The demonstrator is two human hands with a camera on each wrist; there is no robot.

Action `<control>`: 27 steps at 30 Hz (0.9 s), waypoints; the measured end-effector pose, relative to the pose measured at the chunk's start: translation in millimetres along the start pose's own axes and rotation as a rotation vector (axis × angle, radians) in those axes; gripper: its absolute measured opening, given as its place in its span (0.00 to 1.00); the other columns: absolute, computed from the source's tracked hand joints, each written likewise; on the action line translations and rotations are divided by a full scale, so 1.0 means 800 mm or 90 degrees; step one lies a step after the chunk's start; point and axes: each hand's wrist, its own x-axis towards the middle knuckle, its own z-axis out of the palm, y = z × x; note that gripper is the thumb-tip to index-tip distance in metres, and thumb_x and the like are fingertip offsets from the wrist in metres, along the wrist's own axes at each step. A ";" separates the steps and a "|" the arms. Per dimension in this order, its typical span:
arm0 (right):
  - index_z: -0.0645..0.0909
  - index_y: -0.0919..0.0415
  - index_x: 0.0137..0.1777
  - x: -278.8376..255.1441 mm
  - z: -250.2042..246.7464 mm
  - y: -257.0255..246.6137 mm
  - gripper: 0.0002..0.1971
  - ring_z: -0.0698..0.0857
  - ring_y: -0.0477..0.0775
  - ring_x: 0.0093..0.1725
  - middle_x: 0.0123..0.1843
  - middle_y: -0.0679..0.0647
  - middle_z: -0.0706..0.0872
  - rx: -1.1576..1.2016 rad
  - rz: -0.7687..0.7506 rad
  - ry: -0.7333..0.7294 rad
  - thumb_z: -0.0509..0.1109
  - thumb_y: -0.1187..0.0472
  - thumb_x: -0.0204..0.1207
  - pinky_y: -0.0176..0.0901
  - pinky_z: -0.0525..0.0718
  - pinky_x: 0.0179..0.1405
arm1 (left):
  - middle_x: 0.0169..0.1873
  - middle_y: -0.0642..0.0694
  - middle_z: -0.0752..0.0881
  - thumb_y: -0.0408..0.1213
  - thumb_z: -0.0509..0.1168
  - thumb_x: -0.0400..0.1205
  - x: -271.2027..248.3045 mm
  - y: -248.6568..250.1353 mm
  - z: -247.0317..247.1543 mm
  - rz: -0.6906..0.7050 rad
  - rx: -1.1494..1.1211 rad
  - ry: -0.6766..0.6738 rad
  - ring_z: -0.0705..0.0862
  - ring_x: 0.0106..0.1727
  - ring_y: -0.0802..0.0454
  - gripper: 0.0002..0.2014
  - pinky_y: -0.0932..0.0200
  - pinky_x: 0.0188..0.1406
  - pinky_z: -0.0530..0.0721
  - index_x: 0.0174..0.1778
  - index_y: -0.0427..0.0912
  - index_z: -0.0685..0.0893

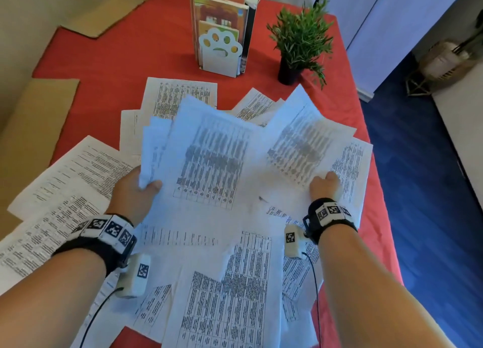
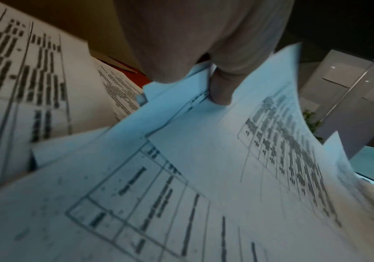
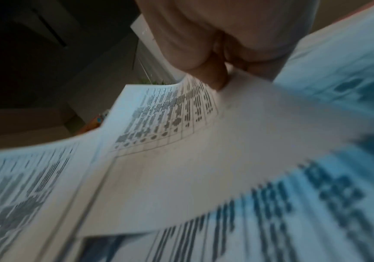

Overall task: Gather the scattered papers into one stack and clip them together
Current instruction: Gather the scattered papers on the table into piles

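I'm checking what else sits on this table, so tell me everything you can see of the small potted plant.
The potted plant is a small bush of thin, spiky green leaves, some drooping, in a plain black pot. It stands upright on the red tablecloth near the table's far right corner, right of the white paw-shaped book holder. Nothing visibly touches it; whether it is real or artificial cannot be told.

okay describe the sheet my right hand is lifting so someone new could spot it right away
Start at the potted plant on the red tablecloth and come toward the right hand. The sheet it pinches rises off the pile, unlike the papers lying flat around it.
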 end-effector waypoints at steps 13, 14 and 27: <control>0.74 0.61 0.41 -0.033 -0.051 0.007 0.05 0.74 0.54 0.37 0.34 0.56 0.74 0.104 -0.086 -0.078 0.62 0.62 0.78 0.44 0.72 0.38 | 0.53 0.45 0.85 0.32 0.61 0.81 0.017 0.043 -0.001 0.035 -0.068 0.103 0.82 0.48 0.47 0.16 0.61 0.47 0.75 0.65 0.42 0.81; 0.72 0.59 0.36 -0.047 -0.043 0.009 0.09 0.72 0.52 0.33 0.31 0.54 0.71 0.123 -0.093 -0.117 0.63 0.63 0.78 0.42 0.69 0.34 | 0.53 0.45 0.86 0.32 0.61 0.80 0.013 0.044 -0.001 0.045 -0.070 0.091 0.83 0.49 0.46 0.16 0.61 0.48 0.76 0.63 0.43 0.82; 0.65 0.54 0.34 -0.181 -0.009 -0.026 0.14 0.64 0.48 0.29 0.31 0.49 0.66 0.272 -0.186 -0.250 0.62 0.65 0.80 0.40 0.63 0.30 | 0.50 0.51 0.90 0.22 0.64 0.77 -0.063 0.056 -0.022 0.120 -0.205 -0.034 0.88 0.51 0.50 0.18 0.59 0.47 0.86 0.59 0.42 0.85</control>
